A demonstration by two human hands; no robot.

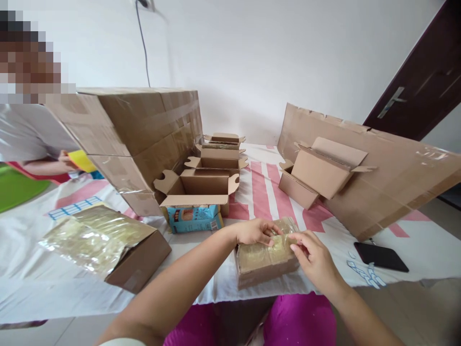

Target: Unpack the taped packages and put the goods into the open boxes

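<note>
Both hands on one small box, near edge of the surface (212,288), right in front of the knees. Taped box (261,275) sits with its top facing up, shiny yellowish tape across it. My left hand (256,233) is over the far left part of the top, fingers bent, fingertips down at the tape; can't tell if they pinch it. My right hand (310,253) is at the right end, thumb and index finger curled close by the tape edge; a firm pinch I can't confirm from here.

To the left I've got a second box (140,262), tilted to view, loose clear film hanging past its top. Behind, a blue packet (194,218) lies against the near side of an open carton (207,185), flaps out; more open cartons (219,153) line up behind that one. Tall cardboard stack (154,125) stands alongside them on the left. On the right, a cardboard panel (389,173) leans, with an upper open box (320,170) resting partly on a lower box (297,191) beside it. Black phone (382,256) near the right edge. Far left, a co-worker's hand (65,158) holds something yellow (82,161).
</note>
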